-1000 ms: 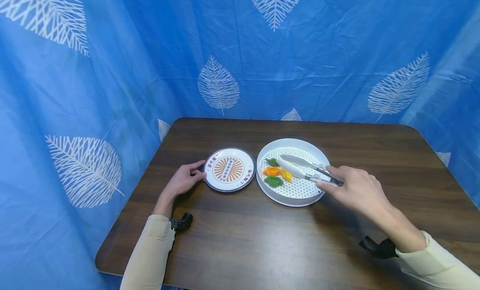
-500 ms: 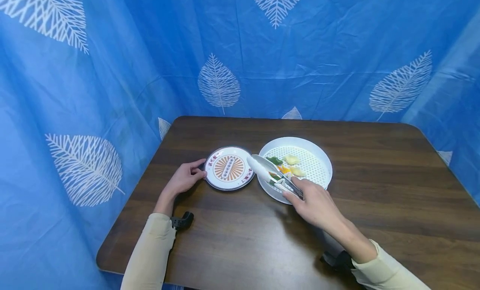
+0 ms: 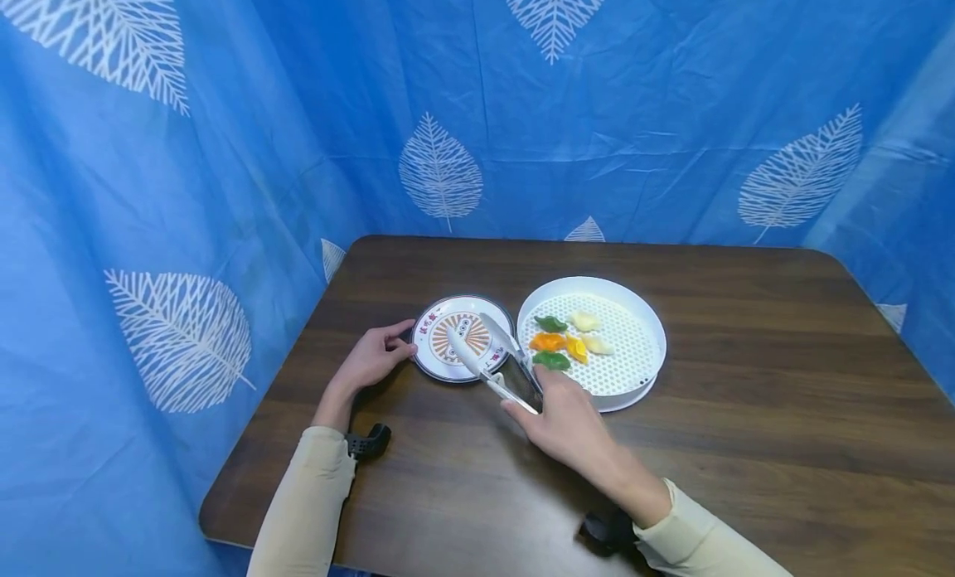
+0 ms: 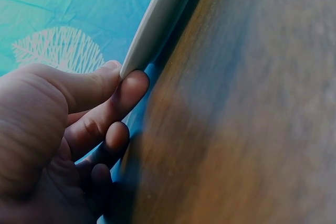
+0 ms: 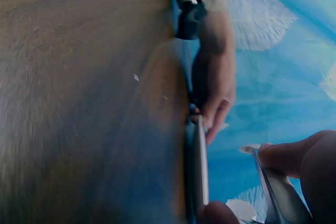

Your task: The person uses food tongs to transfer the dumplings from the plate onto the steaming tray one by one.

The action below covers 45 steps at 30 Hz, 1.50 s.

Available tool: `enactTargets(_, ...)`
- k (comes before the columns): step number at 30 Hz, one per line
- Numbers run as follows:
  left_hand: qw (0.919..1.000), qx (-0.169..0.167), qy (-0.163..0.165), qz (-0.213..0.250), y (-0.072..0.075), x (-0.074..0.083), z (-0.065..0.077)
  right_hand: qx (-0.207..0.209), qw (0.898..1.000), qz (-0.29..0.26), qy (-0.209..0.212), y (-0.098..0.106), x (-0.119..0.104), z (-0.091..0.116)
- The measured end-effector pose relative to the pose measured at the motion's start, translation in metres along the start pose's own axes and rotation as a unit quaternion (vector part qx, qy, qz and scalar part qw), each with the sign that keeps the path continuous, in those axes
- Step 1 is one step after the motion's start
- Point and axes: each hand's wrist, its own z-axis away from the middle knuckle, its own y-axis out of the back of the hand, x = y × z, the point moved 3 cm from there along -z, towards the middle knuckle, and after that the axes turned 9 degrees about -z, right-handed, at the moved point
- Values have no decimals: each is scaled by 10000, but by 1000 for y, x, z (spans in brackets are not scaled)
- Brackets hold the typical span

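Note:
My left hand pinches the left rim of a round white plate with a printed sunburst. In the left wrist view, thumb and forefinger clasp the plate's edge. Over the plate's right part, my right hand holds white-tipped metal tongs. Their two arms stand apart, and I see nothing between the tips. To the right sits a round white tray with a perforated bottom. In its left half lie several dumpling-like pieces: green, orange, yellow and pale.
A dark wooden table carries everything. Blue curtains with white leaf prints hang behind and at the sides. The tray stands close against the plate's right side. A black wrist strap is on the left forearm.
My right hand has carried the tongs left from above the tray to above the plate. The pale pieces in the tray are uncovered. My left hand stays at the plate's rim.

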Motion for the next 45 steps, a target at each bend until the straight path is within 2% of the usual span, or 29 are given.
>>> enactTargets(10,10000,-3,-28,15,1,0,0,507,9983,220,167,-32,-9,-5)
enactTargets(19,10000,-23,17,-26,5,-3,-1,971,9869,1098,674,-43,-20,-13)
enactTargets(27,10000,-35,84,1,5,-3,-2,708,9786,1922,181,-45,-24,-14)
enactTargets(31,10000,-39,69,-7,5,-2,-2,621,9745,2153,101,-44,-23,-15)
enactTargets(40,10000,-39,14,-17,3,-2,-6,140,9817,1896,-108,-40,-17,-14)
enactTargets(45,10000,-49,-22,-38,-1,-5,-4,-203,9876,1540,-213,-27,-11,-3)
